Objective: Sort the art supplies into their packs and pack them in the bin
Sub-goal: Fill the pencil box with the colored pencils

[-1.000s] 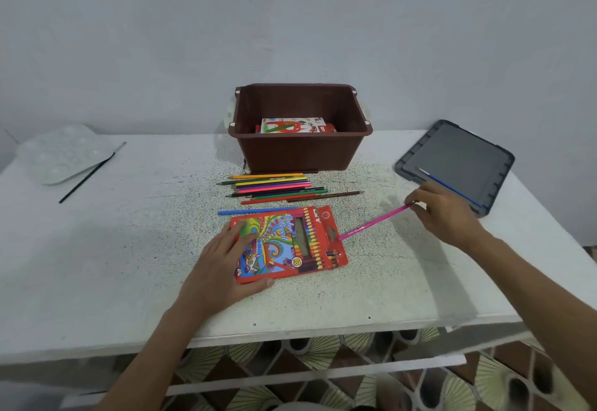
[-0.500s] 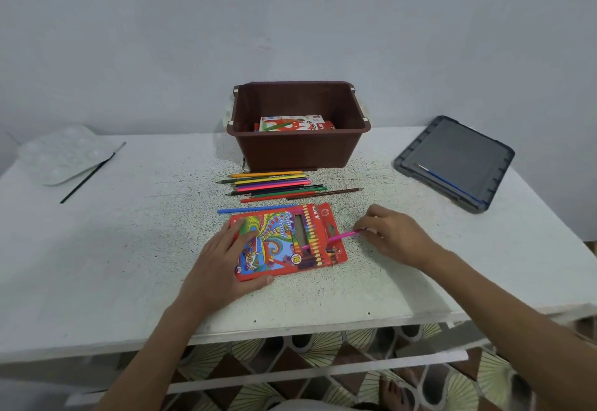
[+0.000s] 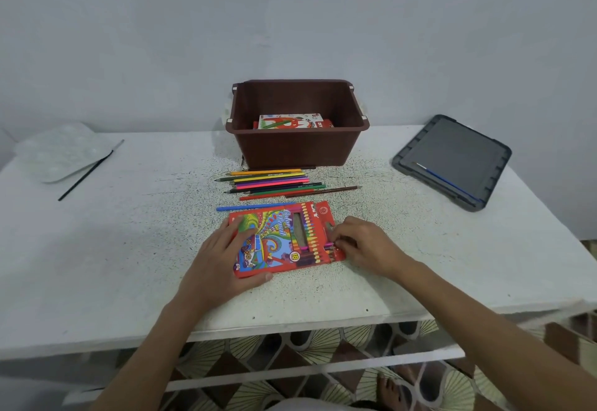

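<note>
Pencil pack [image 3: 281,236] steadied: left grip [image 3: 223,255] lies flat-fingered on its left half so it cannot slide. At pack's right end, right grip [image 3: 365,249] pinches pink pencil [image 3: 329,245], apparently feeding it in. Beyond pack lie loose pencils [image 3: 271,183]; bin [image 3: 297,149] farther beyond.

1. The bin [image 3: 297,149] stands at the back middle of the counter [image 3: 129,249], with a box [image 3: 290,121] in it.
2. Loose pencils [image 3: 274,183] lie just before the bin. A single pencil [image 3: 252,207] lies between them and the pencil pack [image 3: 277,239].
3. The left hand [image 3: 223,258] rests on the pack's left part. The right hand [image 3: 365,246] holds an inserted pencil [image 3: 330,244] at its right end.
4. Far left lies a palette [image 3: 61,152] with a brush [image 3: 87,173] beside it, and far right a lid [image 3: 452,152] with a paintbrush [image 3: 445,181] on it.
</note>
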Tool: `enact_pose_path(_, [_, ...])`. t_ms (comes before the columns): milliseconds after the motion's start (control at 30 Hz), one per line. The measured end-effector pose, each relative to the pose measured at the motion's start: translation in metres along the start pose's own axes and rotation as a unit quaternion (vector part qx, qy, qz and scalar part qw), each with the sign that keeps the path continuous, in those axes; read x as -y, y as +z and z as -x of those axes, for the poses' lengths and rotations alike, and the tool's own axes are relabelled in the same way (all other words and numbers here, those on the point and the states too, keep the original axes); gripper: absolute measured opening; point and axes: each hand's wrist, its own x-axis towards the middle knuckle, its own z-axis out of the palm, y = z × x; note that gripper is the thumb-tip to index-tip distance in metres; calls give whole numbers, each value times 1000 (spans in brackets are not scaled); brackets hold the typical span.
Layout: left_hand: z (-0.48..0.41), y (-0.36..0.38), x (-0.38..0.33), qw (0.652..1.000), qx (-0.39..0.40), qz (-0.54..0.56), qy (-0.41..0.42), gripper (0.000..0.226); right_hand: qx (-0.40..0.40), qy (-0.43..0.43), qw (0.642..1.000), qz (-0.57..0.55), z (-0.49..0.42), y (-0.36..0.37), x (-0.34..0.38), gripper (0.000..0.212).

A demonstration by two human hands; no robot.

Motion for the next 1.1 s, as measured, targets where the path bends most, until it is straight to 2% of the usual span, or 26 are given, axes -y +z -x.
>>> enact_pose_path(233, [1,1,2,1000,-5,-1,5,97,42,23,998,-30,-7,-9,-1,16])
enact_pose_path(367, [1,2,3,1000,-7,-2,8,97,5,72,996,-51,-15,-20,-5,28])
enact_pose_path(533, [1,3,4,1000,-5,-6,6,98,-52,123,990,42,-28,-22,-16,40])
enact_pose_path(700, [1,3,3,1000,-6,-3,4,98,-54,159,975,144,-41,-18,-28,54])
enact_pose_path(833, [1,3,2,1000,-7,-5,5,98,-44,148,972,175,-47,-18,-32,49])
enact_pose_path(1100, [0,2,2,1000,-12,4,10,97,-77,155,972,159,-43,-23,-38,21])
